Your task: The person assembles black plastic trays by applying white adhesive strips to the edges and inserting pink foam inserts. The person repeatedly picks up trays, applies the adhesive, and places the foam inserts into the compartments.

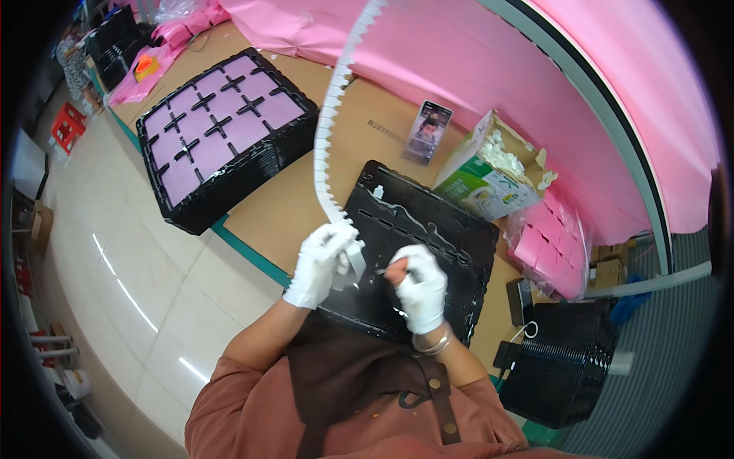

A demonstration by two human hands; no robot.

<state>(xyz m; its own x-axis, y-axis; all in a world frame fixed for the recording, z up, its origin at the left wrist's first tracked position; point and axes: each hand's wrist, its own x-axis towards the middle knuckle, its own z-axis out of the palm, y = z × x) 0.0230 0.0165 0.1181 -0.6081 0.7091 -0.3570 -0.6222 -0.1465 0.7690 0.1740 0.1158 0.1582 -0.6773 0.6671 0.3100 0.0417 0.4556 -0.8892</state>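
Observation:
My left hand (312, 268), in a white glove, is closed on the lower end of a long white strip (323, 145) with small tabs along its edge. The strip curves up and away past the far edge of the table. To the right, my right hand (422, 292) is gloved too, with bare fingertips pinched together; what they hold, if anything, is too small to make out. Both hands are above a black plastic tray (459, 249). A small white piece (378, 193) and a clear, stringy strand (417, 218) lie on the tray.
At the left stands a stack of black trays (260, 161) topped with purple sheets. A phone (427, 134) leans beyond the tray, beside an open green-and-white carton (480, 183) of white bits. Bagged pink pieces (547, 252) and more stacked black trays (558, 363) are at the right.

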